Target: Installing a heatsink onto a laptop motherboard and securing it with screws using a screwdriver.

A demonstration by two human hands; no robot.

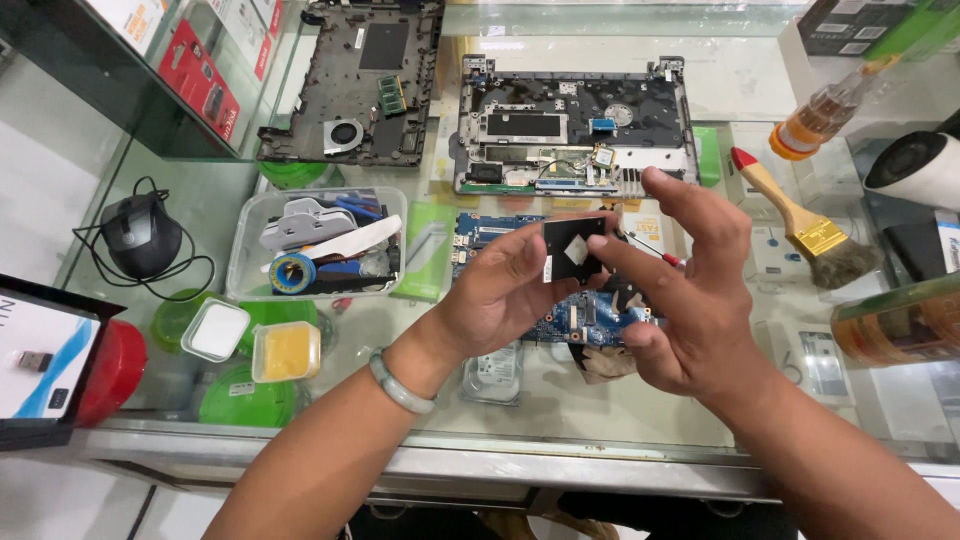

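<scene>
The black square part (574,248) is pinched in the left hand (505,290); it is best kept level while the right hand (690,300), grasping a red-handled screwdriver (655,251), is steadied against it

Bright, even overhead light; glare on glass counter (600,400); sharp focus.

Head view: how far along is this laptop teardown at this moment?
Done: both shells lie open on the glass counter, the dark bottom cover and the silver chassis, and the blue mainboard is out. In hand: the left hand holds a small black square part, with the right hand at its edge, a red-handled tool in the fingers. Left: every part is separate; nothing is refitted.
</scene>
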